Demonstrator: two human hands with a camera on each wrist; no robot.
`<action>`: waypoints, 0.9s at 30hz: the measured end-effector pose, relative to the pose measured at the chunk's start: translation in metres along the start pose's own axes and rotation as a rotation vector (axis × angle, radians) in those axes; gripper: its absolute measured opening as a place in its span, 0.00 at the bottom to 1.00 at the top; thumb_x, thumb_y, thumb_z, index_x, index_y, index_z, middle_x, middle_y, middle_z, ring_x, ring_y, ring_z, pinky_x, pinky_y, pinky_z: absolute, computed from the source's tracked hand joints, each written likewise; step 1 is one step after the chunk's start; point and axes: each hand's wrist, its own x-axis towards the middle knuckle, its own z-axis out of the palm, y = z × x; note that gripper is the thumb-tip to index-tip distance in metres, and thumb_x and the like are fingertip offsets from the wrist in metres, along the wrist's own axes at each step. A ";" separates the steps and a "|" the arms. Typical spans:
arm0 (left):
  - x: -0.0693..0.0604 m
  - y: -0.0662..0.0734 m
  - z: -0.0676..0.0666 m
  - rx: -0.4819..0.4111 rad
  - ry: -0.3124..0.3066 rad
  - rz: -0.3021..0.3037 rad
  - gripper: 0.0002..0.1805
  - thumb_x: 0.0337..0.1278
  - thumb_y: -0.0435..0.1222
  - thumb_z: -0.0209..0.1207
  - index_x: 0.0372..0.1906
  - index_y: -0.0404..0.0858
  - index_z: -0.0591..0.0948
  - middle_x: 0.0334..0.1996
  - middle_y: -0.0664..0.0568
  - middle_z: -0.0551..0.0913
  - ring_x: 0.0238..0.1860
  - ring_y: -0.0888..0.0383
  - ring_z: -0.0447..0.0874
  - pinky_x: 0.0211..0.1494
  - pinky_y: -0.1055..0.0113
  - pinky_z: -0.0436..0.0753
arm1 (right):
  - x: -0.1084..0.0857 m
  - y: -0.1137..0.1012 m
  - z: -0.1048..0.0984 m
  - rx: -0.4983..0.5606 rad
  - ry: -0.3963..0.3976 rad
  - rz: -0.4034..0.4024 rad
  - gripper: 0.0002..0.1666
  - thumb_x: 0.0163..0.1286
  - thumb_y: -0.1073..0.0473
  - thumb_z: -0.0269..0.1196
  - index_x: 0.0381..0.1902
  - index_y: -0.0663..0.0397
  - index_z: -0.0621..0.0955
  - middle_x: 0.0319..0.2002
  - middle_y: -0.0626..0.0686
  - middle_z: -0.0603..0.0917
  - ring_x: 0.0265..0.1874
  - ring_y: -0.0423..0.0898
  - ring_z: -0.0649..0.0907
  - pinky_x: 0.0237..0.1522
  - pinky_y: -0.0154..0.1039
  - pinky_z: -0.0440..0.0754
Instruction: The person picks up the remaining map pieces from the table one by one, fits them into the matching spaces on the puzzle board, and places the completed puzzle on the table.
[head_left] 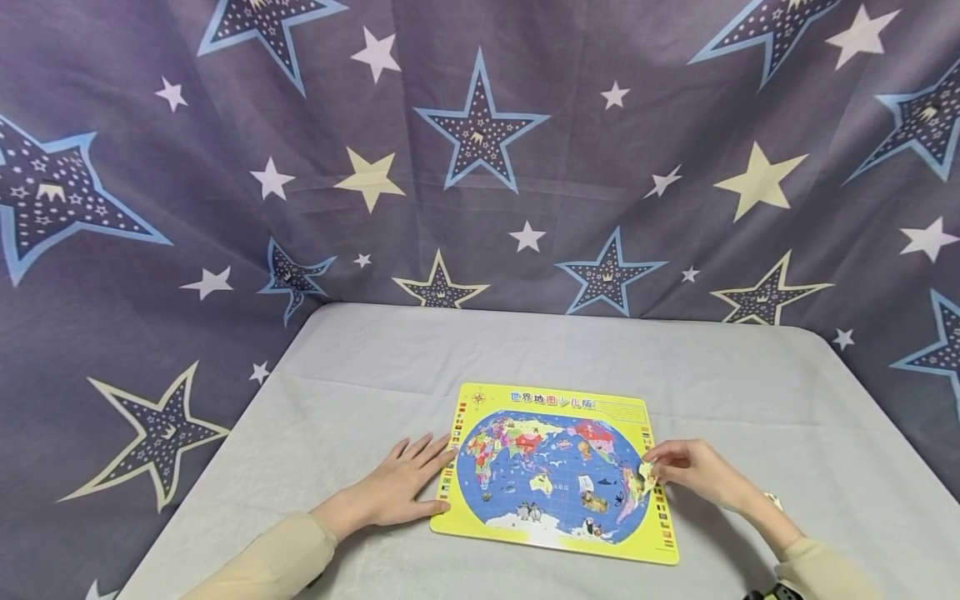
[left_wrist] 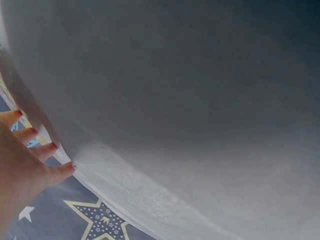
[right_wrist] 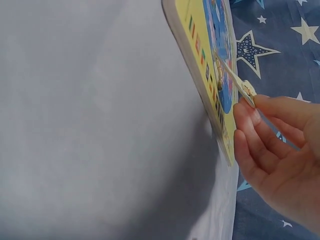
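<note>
A yellow-bordered world map puzzle board [head_left: 555, 542] lies flat on the grey cloth, with small flags along both sides. The left hand [head_left: 401, 487] is spread, its fingertips and thumb touching the board's left edge; in the left wrist view the same hand [left_wrist: 25, 160] shows only partly. Between thumb and fingers, the right hand [head_left: 693, 471] pinches a thin pale puzzle piece [right_wrist: 242, 87] over the map's right side. That piece is tilted in the right wrist view, one end raised and the other close to the board. Whether its lower end touches the board I cannot tell.
Grey cloth [head_left: 375, 375] covers the table on all sides of the board. A dark curtain [head_left: 480, 217] printed with stars hangs behind the table and down its sides. Part of a black band [head_left: 780, 592] shows at the right sleeve.
</note>
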 end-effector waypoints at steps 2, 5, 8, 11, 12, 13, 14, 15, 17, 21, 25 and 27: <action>0.000 0.000 0.000 -0.001 0.001 0.002 0.41 0.53 0.64 0.40 0.68 0.45 0.55 0.68 0.51 0.49 0.67 0.47 0.45 0.64 0.45 0.48 | 0.000 0.001 0.001 -0.009 -0.004 -0.004 0.13 0.58 0.69 0.57 0.41 0.72 0.77 0.29 0.56 0.81 0.27 0.39 0.80 0.29 0.35 0.80; 0.000 0.000 0.000 0.000 -0.002 0.003 0.41 0.53 0.64 0.40 0.68 0.45 0.54 0.69 0.51 0.49 0.67 0.47 0.45 0.64 0.45 0.48 | 0.001 0.002 0.002 -0.014 -0.010 -0.007 0.12 0.58 0.68 0.58 0.40 0.71 0.78 0.29 0.56 0.81 0.27 0.38 0.80 0.28 0.34 0.79; -0.001 0.000 -0.001 0.001 -0.014 -0.002 0.41 0.53 0.65 0.39 0.68 0.46 0.53 0.69 0.51 0.48 0.68 0.48 0.44 0.64 0.45 0.47 | 0.002 0.002 0.003 -0.007 -0.018 -0.013 0.12 0.58 0.67 0.58 0.40 0.71 0.78 0.29 0.56 0.81 0.26 0.38 0.80 0.27 0.34 0.79; 0.000 0.000 0.000 0.003 -0.019 -0.008 0.41 0.53 0.65 0.38 0.68 0.47 0.53 0.69 0.52 0.47 0.68 0.48 0.44 0.64 0.46 0.47 | 0.002 0.002 0.005 -0.002 -0.023 -0.014 0.12 0.58 0.67 0.58 0.39 0.71 0.78 0.28 0.55 0.81 0.26 0.39 0.79 0.27 0.34 0.79; 0.000 0.000 0.000 0.002 -0.017 -0.008 0.42 0.53 0.65 0.38 0.68 0.47 0.53 0.69 0.52 0.47 0.68 0.48 0.44 0.64 0.45 0.47 | 0.002 0.002 0.005 -0.004 -0.024 -0.012 0.12 0.58 0.67 0.58 0.39 0.70 0.78 0.28 0.55 0.81 0.26 0.39 0.79 0.28 0.33 0.79; 0.000 -0.001 0.000 0.001 -0.015 -0.011 0.42 0.53 0.65 0.38 0.68 0.46 0.53 0.69 0.52 0.47 0.68 0.48 0.44 0.64 0.45 0.47 | 0.003 0.003 0.006 -0.007 -0.023 -0.009 0.12 0.58 0.68 0.58 0.39 0.70 0.78 0.28 0.55 0.81 0.26 0.39 0.79 0.29 0.33 0.79; 0.000 -0.001 0.000 0.001 -0.013 -0.012 0.42 0.53 0.65 0.38 0.68 0.46 0.53 0.69 0.52 0.48 0.68 0.48 0.44 0.64 0.45 0.47 | 0.003 0.003 0.006 -0.012 -0.023 -0.004 0.12 0.58 0.67 0.58 0.39 0.69 0.79 0.28 0.54 0.81 0.27 0.39 0.79 0.30 0.32 0.78; 0.000 -0.001 0.000 0.000 -0.012 -0.014 0.42 0.53 0.65 0.38 0.68 0.46 0.54 0.69 0.52 0.48 0.67 0.48 0.44 0.64 0.45 0.47 | 0.003 0.003 0.006 -0.018 -0.022 0.000 0.11 0.58 0.67 0.58 0.39 0.69 0.79 0.29 0.54 0.81 0.27 0.39 0.79 0.30 0.32 0.78; 0.000 -0.001 0.001 -0.001 -0.010 -0.017 0.42 0.53 0.65 0.39 0.68 0.46 0.54 0.69 0.52 0.48 0.67 0.48 0.44 0.64 0.45 0.47 | 0.003 0.005 0.007 -0.028 -0.021 0.005 0.11 0.57 0.67 0.58 0.39 0.68 0.79 0.29 0.53 0.81 0.27 0.39 0.79 0.32 0.31 0.78; 0.000 -0.001 0.001 0.000 -0.001 -0.010 0.42 0.53 0.65 0.39 0.68 0.46 0.54 0.69 0.51 0.48 0.67 0.47 0.45 0.64 0.45 0.48 | 0.003 0.006 0.008 -0.045 -0.026 -0.007 0.11 0.57 0.69 0.57 0.38 0.68 0.79 0.29 0.53 0.81 0.27 0.38 0.79 0.32 0.31 0.78; 0.000 0.000 0.000 -0.007 0.002 -0.003 0.41 0.53 0.64 0.40 0.68 0.45 0.55 0.68 0.50 0.49 0.67 0.47 0.46 0.63 0.44 0.48 | 0.003 0.007 0.008 -0.043 -0.033 -0.026 0.11 0.57 0.68 0.58 0.38 0.68 0.79 0.28 0.53 0.81 0.27 0.38 0.79 0.31 0.31 0.78; 0.000 0.000 -0.001 -0.011 -0.003 -0.005 0.41 0.53 0.64 0.40 0.68 0.45 0.55 0.68 0.50 0.49 0.67 0.47 0.45 0.64 0.44 0.48 | 0.003 0.008 0.009 -0.036 -0.038 -0.037 0.11 0.57 0.67 0.59 0.38 0.69 0.79 0.28 0.54 0.81 0.27 0.38 0.79 0.31 0.31 0.78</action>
